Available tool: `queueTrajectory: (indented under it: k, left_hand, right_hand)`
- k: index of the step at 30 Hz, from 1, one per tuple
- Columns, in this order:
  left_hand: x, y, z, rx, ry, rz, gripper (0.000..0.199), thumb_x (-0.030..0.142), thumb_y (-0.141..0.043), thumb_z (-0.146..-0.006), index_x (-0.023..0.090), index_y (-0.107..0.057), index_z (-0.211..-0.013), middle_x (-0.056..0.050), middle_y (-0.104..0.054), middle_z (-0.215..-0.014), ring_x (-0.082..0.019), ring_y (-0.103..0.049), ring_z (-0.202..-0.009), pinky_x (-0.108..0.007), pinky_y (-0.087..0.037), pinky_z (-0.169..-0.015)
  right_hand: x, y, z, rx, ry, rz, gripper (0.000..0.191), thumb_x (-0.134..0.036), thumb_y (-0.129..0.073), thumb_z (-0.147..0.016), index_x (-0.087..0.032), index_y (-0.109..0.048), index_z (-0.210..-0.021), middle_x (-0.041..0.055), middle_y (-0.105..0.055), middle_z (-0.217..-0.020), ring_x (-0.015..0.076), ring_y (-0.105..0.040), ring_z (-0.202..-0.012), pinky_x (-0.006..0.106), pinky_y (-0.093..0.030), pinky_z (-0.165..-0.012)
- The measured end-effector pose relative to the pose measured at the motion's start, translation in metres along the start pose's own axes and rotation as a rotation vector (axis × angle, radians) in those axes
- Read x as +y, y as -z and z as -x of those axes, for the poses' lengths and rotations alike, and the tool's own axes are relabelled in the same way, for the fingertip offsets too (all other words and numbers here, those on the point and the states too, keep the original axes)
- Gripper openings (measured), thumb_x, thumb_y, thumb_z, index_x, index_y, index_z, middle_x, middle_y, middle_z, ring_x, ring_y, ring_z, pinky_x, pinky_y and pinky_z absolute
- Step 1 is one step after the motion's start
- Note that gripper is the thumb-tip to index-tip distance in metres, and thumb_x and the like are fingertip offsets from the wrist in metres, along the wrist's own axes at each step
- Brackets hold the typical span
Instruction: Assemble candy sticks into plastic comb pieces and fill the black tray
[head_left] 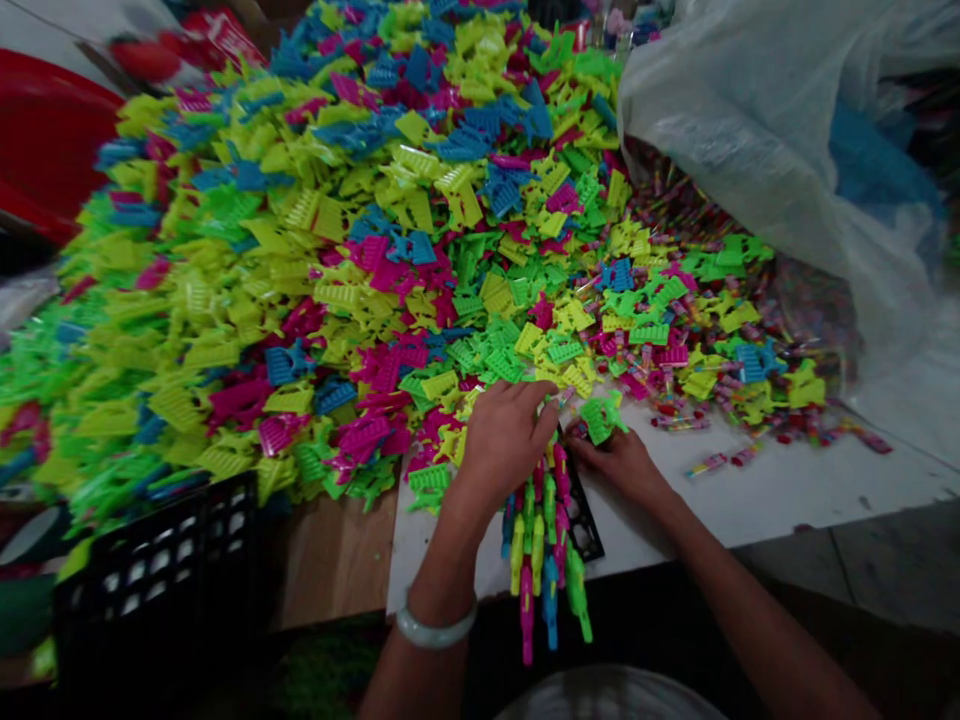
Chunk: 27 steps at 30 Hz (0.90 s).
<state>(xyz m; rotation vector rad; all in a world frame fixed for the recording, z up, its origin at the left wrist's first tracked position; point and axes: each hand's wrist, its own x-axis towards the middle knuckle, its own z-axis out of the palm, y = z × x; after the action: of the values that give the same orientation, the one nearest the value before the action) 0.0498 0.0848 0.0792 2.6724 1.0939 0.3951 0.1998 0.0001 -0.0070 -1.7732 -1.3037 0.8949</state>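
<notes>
My left hand (504,432), with a pale bangle (436,628) on its wrist, bends over the far end of a black slotted tray (586,520); its fingers are curled, and what they hold is hidden. Pink, green, yellow and blue plastic pieces (537,535) stand in rows in the tray, some reaching past its near edge. Just right of the tray, my right hand (619,455) is closed on a bright green plastic piece (600,418), which sticks up above the fingers.
A large heap of coloured plastic pieces (300,230) fills the left and middle. Small wrapped tubes (705,464) are scattered at the right, beside a translucent plastic bag (720,120). A black crate (157,570) stands at the lower left; a red basin (45,140) is behind.
</notes>
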Motion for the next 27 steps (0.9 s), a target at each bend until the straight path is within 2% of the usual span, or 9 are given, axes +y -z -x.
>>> queueTrajectory:
  k: [2, 5, 8, 15, 20, 23, 27]
  left_hand:
    - [-0.001, 0.000, 0.000, 0.005, 0.005, 0.006, 0.032, 0.034, -0.038, -0.095, 0.020, -0.062, -0.112, -0.003, -0.070, -0.109, -0.022, -0.059, -0.099, -0.037, -0.041, -0.089]
    - [-0.001, 0.000, 0.000, -0.003, 0.001, 0.011, 0.032, 0.033, -0.038, -0.095, 0.020, -0.062, -0.112, -0.003, -0.070, -0.110, -0.022, -0.059, -0.100, -0.037, -0.041, -0.089]
    - [0.000, 0.000, 0.000, -0.009, 0.001, 0.012, 0.031, 0.032, -0.038, -0.095, 0.020, -0.063, -0.111, -0.003, -0.070, -0.109, -0.022, -0.060, -0.099, -0.037, -0.041, -0.088]
    - [0.000, 0.000, -0.001, -0.011, -0.008, 0.000, 0.033, 0.033, -0.038, -0.095, 0.019, -0.062, -0.111, -0.003, -0.070, -0.109, -0.022, -0.060, -0.099, -0.037, -0.040, -0.090]
    - [0.000, -0.001, 0.000, 0.000, -0.009, -0.006, 0.032, 0.033, -0.038, -0.095, 0.019, -0.063, -0.110, -0.004, -0.071, -0.106, -0.021, -0.061, -0.097, -0.036, -0.041, -0.089]
    - [-0.001, -0.003, -0.001, 0.010, -0.010, -0.005, 0.033, 0.032, -0.037, -0.095, 0.019, -0.063, -0.110, -0.004, -0.071, -0.105, -0.021, -0.061, -0.096, -0.037, -0.041, -0.090]
    - [0.000, -0.001, 0.000, 0.012, -0.005, -0.020, 0.035, 0.034, -0.035, -0.096, 0.019, -0.063, -0.111, -0.005, -0.070, -0.110, -0.023, -0.059, -0.102, -0.040, -0.040, -0.094]
  right_hand:
    - [-0.002, 0.000, 0.008, 0.013, -0.004, -0.021, 0.028, -0.044, -0.055, -0.082, -0.019, -0.068, -0.080, 0.0004, -0.065, -0.062, 0.0179, -0.061, -0.062, 0.026, -0.045, -0.060]
    - [-0.003, -0.004, 0.022, -0.042, -0.038, -0.127, 0.026, -0.043, -0.055, -0.082, -0.020, -0.067, -0.086, -0.0013, -0.064, -0.060, 0.0153, -0.058, -0.051, 0.025, -0.045, -0.054]
    - [-0.004, -0.010, 0.037, -0.082, -0.087, -0.180, 0.024, -0.042, -0.054, -0.081, -0.021, -0.066, -0.083, -0.0030, -0.059, -0.053, 0.0140, -0.054, -0.042, 0.024, -0.043, -0.047]
    - [0.009, -0.022, 0.053, -0.104, -0.074, -0.186, 0.020, -0.039, -0.054, -0.082, -0.022, -0.065, -0.083, -0.0035, -0.057, -0.051, 0.0146, -0.055, -0.042, 0.024, -0.045, -0.047]
    - [0.018, -0.024, 0.053, -0.041, 0.139, -0.004, 0.019, -0.032, -0.049, -0.086, -0.022, -0.065, -0.085, 0.0020, -0.065, -0.070, 0.0178, -0.062, -0.061, 0.027, -0.049, -0.061]
    - [0.014, -0.032, 0.056, -0.021, 0.270, 0.141, 0.019, -0.021, -0.049, -0.084, -0.019, -0.063, -0.097, 0.0072, -0.066, -0.091, 0.0216, -0.064, -0.082, 0.028, -0.050, -0.071]
    - [0.007, -0.048, 0.066, -0.021, 0.224, 0.375, 0.031, -0.010, -0.047, -0.082, -0.016, -0.057, -0.110, 0.0096, -0.062, -0.097, 0.0207, -0.062, -0.078, 0.027, -0.048, -0.062]
